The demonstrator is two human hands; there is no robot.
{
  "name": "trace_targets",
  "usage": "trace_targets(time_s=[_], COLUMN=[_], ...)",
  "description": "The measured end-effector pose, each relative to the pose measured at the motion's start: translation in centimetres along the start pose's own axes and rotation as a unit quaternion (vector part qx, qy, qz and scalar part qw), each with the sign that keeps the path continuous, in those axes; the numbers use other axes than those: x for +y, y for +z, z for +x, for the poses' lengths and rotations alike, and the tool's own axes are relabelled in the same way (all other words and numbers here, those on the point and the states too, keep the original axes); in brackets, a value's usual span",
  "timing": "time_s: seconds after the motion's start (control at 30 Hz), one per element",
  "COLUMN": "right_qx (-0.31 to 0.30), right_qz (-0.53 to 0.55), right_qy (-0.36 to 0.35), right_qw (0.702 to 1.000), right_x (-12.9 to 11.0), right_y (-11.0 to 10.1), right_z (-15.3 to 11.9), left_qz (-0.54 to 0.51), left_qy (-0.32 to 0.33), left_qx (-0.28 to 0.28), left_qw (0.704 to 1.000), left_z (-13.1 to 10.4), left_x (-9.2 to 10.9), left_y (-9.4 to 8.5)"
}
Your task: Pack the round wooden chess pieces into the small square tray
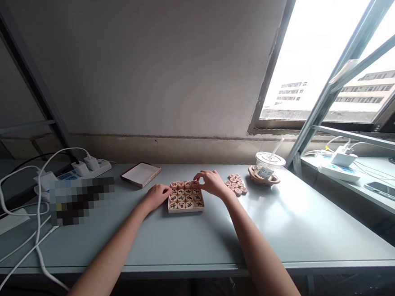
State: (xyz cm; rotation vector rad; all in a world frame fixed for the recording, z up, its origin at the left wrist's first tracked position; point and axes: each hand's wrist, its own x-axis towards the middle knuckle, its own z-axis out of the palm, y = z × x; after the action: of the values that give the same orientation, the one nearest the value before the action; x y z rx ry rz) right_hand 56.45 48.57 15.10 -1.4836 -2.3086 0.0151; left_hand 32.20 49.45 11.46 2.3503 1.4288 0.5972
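Round lettered wooden discs [189,198] fill a shallow cream box [186,210] — loose wooden discs [235,184] lie outside. Left hand [157,196] curls against the box; right hand [211,182] narrows at its corner — grip unclear.

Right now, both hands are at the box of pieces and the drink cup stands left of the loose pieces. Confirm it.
No: the head view shows the drink cup right of the loose pieces. The left hand and right hand are at the box.
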Motion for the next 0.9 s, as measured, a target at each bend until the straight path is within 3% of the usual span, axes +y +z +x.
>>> trace_targets(time_s=[0.27, 0.33, 0.43, 0.57, 0.63, 0.9], right_qx=[-0.020, 0.005, 0.028, -0.014, -0.028, -0.028], right_qz=[0.002, -0.058, -0.160, -0.185, -0.166, -0.098], right_qy=[0.037, 0.100, 0.238, 0.370, 0.364, 0.195], right_qw=[0.999, 0.993, 0.958, 0.910, 0.916, 0.975], right_x=[0.7, 1.5, 2.8, 4.4, 4.8, 4.1], right_y=[-0.3, -0.3, 0.2, 1.1, 1.4, 1.5], right_z=[-0.2, -0.3, -0.7, -1.3, -1.4, -0.6], left_qz=[-0.010, -0.010, -0.010, -0.016, -0.014, -0.009], left_qy=[0.006, 0.005, 0.000, 0.009, 0.007, -0.008], left_qx=[0.000, 0.004, 0.010, 0.007, 0.007, 0.012], left_qw=[1.000, 1.000, 1.000, 1.000, 1.000, 1.000], left_z=[0.2, 0.2, 0.2, 0.1, 0.1, -0.1], left_x=[-0.4, -0.5, -0.6, -0.5, -0.5, 0.0], left_y=[0.2, 0.3, 0.3, 0.2, 0.2, 0.1])
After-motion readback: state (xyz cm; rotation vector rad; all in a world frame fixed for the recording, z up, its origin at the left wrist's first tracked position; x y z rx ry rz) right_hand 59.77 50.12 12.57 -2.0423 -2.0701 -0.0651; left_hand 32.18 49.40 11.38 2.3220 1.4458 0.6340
